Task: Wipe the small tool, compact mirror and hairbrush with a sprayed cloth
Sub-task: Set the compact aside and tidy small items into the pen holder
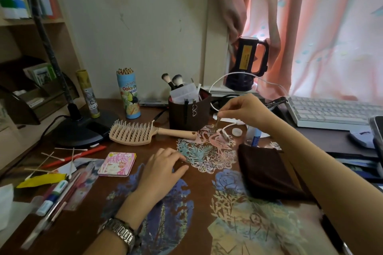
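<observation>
Right hand (244,109) pinches the small tool (215,125) above the table (203,178), while left hand (163,168) rests loosely spread beside the compact mirror (117,164).

A brown desk (87,232) covered in paper cutouts carries everything. On it lie a hairbrush (134,133), compact mirror (117,164), dark cloth (267,172), cotton swabs (62,156), and a lamp base (83,130).

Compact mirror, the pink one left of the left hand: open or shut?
Shut. The compact mirror lies flat on the desk, printed pink cover up, both halves together at its right edge; no glass shows.
</observation>
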A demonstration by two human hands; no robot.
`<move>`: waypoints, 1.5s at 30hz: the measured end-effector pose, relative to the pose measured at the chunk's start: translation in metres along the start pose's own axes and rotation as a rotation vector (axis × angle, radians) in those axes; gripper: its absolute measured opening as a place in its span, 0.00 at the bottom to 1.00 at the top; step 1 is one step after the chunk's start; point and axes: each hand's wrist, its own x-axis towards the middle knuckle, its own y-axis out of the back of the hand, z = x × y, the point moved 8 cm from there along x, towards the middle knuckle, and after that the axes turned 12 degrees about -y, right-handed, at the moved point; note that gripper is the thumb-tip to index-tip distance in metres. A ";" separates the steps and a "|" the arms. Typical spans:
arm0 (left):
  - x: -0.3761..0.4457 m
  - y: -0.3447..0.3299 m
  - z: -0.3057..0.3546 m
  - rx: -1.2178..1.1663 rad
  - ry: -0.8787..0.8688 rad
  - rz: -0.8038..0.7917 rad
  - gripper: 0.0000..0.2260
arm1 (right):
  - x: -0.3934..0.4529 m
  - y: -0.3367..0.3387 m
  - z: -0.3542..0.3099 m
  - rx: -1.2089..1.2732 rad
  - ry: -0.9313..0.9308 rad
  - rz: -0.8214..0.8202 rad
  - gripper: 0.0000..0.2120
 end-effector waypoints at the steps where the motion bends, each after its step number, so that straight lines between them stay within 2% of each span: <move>1: 0.000 0.000 0.000 -0.005 0.000 0.005 0.11 | 0.006 0.004 -0.002 -0.010 0.018 0.011 0.05; 13: 0.003 -0.003 -0.004 -0.028 -0.001 0.028 0.08 | 0.061 0.028 -0.040 -0.069 0.238 0.069 0.06; 23: 0.006 -0.002 -0.006 -0.034 0.001 0.055 0.07 | 0.095 0.012 -0.051 -0.121 0.314 -0.007 0.05; 45: 0.005 -0.002 -0.010 -0.052 0.010 0.076 0.08 | 0.115 -0.026 -0.028 -0.149 0.237 -0.240 0.03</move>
